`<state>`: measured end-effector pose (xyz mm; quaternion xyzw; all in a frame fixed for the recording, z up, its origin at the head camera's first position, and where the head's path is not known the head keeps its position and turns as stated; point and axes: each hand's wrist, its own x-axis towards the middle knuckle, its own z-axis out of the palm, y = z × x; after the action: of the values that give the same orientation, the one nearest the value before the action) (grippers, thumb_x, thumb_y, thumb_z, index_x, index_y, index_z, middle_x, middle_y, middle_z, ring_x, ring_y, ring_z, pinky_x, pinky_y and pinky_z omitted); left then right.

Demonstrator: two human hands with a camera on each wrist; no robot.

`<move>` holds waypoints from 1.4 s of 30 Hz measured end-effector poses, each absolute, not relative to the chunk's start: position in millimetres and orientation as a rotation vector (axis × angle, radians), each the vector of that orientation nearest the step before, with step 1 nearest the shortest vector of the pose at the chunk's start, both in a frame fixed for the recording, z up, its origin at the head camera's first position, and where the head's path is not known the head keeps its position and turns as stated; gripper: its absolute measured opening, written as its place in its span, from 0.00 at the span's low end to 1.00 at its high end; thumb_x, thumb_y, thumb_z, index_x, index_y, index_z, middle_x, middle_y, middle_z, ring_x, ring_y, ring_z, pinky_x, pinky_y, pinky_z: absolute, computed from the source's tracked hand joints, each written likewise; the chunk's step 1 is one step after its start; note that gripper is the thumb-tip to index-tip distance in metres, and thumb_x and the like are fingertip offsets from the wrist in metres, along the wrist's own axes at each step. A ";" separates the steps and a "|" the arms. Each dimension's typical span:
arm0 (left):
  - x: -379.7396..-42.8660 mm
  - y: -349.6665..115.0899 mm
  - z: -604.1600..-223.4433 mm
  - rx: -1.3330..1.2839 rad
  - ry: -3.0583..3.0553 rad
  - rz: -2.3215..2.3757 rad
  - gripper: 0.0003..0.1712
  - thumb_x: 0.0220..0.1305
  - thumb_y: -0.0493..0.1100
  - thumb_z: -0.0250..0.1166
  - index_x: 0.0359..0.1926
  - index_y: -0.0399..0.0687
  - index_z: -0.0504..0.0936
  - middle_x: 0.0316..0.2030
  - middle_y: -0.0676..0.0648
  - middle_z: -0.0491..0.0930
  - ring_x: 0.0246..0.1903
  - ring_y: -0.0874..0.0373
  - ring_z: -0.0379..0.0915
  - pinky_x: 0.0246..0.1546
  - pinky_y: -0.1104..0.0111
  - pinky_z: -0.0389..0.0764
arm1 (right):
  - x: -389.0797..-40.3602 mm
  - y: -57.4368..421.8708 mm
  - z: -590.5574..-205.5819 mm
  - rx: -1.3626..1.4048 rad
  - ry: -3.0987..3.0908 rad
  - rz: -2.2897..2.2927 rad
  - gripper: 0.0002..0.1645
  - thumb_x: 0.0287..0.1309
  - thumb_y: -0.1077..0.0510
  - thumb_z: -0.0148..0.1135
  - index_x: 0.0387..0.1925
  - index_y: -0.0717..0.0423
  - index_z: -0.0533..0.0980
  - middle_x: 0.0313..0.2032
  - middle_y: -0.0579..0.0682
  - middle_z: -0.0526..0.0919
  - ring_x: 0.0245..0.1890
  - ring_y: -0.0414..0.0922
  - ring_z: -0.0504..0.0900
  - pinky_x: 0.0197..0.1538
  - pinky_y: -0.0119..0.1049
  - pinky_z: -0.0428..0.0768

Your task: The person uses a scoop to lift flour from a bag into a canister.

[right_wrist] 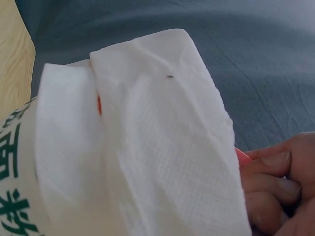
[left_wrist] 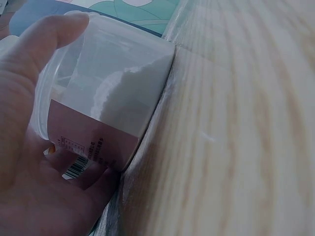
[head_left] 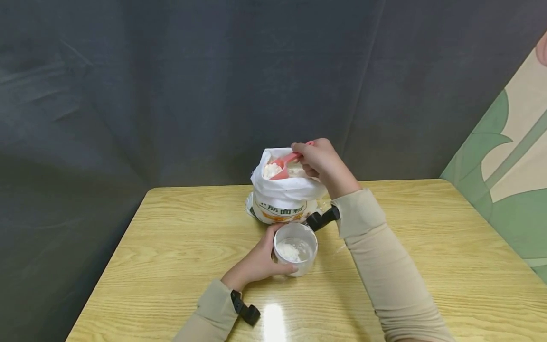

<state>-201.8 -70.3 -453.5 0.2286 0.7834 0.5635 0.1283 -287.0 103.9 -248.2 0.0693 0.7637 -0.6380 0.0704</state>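
Note:
My right hand (head_left: 318, 159) grips the handle of a pink scoop (head_left: 279, 172) at the mouth of a white cloth flour bag (head_left: 286, 190). White flour (head_left: 271, 170) fills the scoop's bowl. In the right wrist view the bag's folded rim (right_wrist: 162, 132) hides most of the scoop. My left hand (head_left: 262, 259) holds a clear plastic jar (head_left: 304, 268) upright on the table, in front of the bag, fingers and thumb round its side. Some white flour (left_wrist: 130, 93) lies heaped in the bottom of the jar, which bears a pink label (left_wrist: 93, 132).
The wooden table (head_left: 179, 256) runs back to a dark grey cloth backdrop (head_left: 256, 85). A panel with green leaf shapes (head_left: 504, 175) borders the right side. Black wrist cameras are strapped to both wrists, the right one (head_left: 322, 218) hanging close over the jar.

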 end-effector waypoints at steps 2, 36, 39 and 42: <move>-202.0 -70.3 -454.0 0.665 2.274 1.645 0.60 0.47 0.45 0.83 0.75 0.52 0.54 0.69 0.45 0.64 0.69 0.49 0.61 0.70 0.49 0.58 | -286.9 105.1 -248.0 0.210 2.279 -1.935 0.26 0.71 0.54 0.59 0.15 0.52 0.66 0.11 0.43 0.61 0.10 0.37 0.54 0.16 0.31 0.54; -201.7 -69.2 -456.7 0.685 2.245 1.662 0.60 0.47 0.44 0.83 0.74 0.53 0.54 0.68 0.47 0.65 0.68 0.50 0.62 0.71 0.52 0.57 | -272.6 140.7 -253.1 0.171 2.208 -2.193 0.26 0.72 0.51 0.58 0.16 0.55 0.76 0.10 0.43 0.60 0.09 0.39 0.55 0.16 0.31 0.54; -202.8 -70.1 -457.2 0.680 2.245 1.664 0.60 0.47 0.44 0.83 0.74 0.54 0.54 0.68 0.47 0.65 0.68 0.51 0.62 0.71 0.52 0.57 | -272.0 142.5 -253.9 0.151 2.173 -2.235 0.26 0.72 0.52 0.59 0.16 0.55 0.76 0.10 0.43 0.60 0.09 0.38 0.54 0.15 0.30 0.54; -204.5 -71.0 -457.6 0.682 2.242 1.668 0.60 0.47 0.44 0.83 0.74 0.54 0.54 0.68 0.47 0.65 0.68 0.51 0.62 0.71 0.52 0.57 | -271.4 143.8 -253.8 0.150 2.156 -2.259 0.25 0.72 0.51 0.59 0.17 0.56 0.77 0.10 0.43 0.61 0.09 0.38 0.55 0.15 0.30 0.54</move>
<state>-204.5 -71.0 -457.6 0.2352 0.7726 0.5748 0.1322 -271.4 143.8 -253.8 0.0480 0.6896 -0.7226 0.0077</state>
